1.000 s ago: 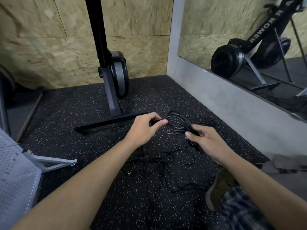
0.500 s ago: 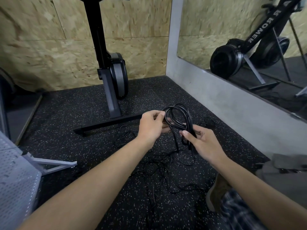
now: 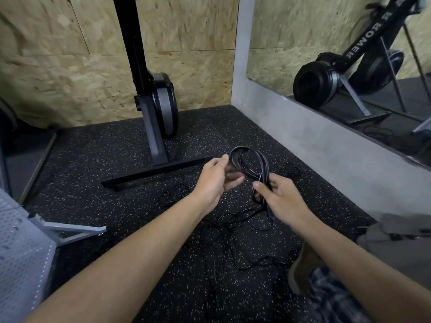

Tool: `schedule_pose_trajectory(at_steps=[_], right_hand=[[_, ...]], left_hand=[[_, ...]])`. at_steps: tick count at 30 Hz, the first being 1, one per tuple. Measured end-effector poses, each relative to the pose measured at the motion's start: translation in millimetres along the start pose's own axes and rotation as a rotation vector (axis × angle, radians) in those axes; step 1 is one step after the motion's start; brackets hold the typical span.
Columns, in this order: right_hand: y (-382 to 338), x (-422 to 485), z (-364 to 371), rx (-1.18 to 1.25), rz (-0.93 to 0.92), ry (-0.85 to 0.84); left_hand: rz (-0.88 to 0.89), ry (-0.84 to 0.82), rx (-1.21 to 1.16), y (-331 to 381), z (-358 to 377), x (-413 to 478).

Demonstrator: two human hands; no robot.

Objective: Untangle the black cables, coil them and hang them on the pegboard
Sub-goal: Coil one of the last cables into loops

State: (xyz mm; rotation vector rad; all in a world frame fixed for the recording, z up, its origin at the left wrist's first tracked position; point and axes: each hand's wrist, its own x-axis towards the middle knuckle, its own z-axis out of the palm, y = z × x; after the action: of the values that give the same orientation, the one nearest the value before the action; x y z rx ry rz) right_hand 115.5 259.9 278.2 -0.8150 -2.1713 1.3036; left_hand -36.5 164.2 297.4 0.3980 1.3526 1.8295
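Observation:
A coil of thick black cable (image 3: 250, 163) stands upright in the air between my hands. My right hand (image 3: 283, 201) grips the coil's lower end with thumb and curled fingers. My left hand (image 3: 215, 179) pinches the coil's upper left loop between thumb and fingertips. Below the hands, a tangle of thin black cables (image 3: 229, 229) sprawls loose on the speckled black floor. One strand runs from the coil down into that tangle. A white perforated pegboard (image 3: 22, 257) leans at the lower left edge of the view.
A black rowing machine (image 3: 154, 106) stands upright ahead, its foot bar (image 3: 154, 170) lying across the floor just beyond my hands. A grey wall with a mirror (image 3: 349, 73) runs along the right. My shoe (image 3: 303, 266) and checked trouser leg sit at lower right.
The coil was lifted and turned from lying flat to standing upright. Both hands rose slightly and my left hand shifted its pinch to the upper loop.

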Motion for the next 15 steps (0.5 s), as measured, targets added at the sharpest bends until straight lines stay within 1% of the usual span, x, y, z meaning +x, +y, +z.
schedule_pose_trajectory(at_steps=[1, 2, 5, 7, 10, 13, 15], right_hand=[[-2.1, 0.1, -2.0, 0.062, 0.020, 0.012], [-4.3, -0.5, -3.4, 0.120, 0.040, 0.013], [-7.7, -2.2, -3.5, 0.207, 0.059, -0.001], [-9.3, -1.0, -2.8, 0.247, 0.060, 0.013], [-10.4, 0.9, -4.0, 0.344, 0.068, 0.033], [-12.8, 0.4, -6.9, 0.398, 0.092, 0.026], [-11.6, 2.3, -11.1, 0.364, 0.089, 0.040]], left_hand=[[-0.024, -0.032, 0.012, -3.1, -4.4, -0.3], [-0.042, -0.078, 0.097, -7.6, -9.7, -0.2], [-0.012, -0.320, 0.675, -26.4, -25.1, 0.9], [-0.001, -0.475, 0.929, -37.6, -28.5, 1.3], [-0.007, -0.566, 1.058, -47.9, -27.5, -0.2], [0.115, -0.569, 1.185, -53.5, -30.8, 5.6], [0.180, -0.547, 1.241, -54.3, -35.3, 7.7]])
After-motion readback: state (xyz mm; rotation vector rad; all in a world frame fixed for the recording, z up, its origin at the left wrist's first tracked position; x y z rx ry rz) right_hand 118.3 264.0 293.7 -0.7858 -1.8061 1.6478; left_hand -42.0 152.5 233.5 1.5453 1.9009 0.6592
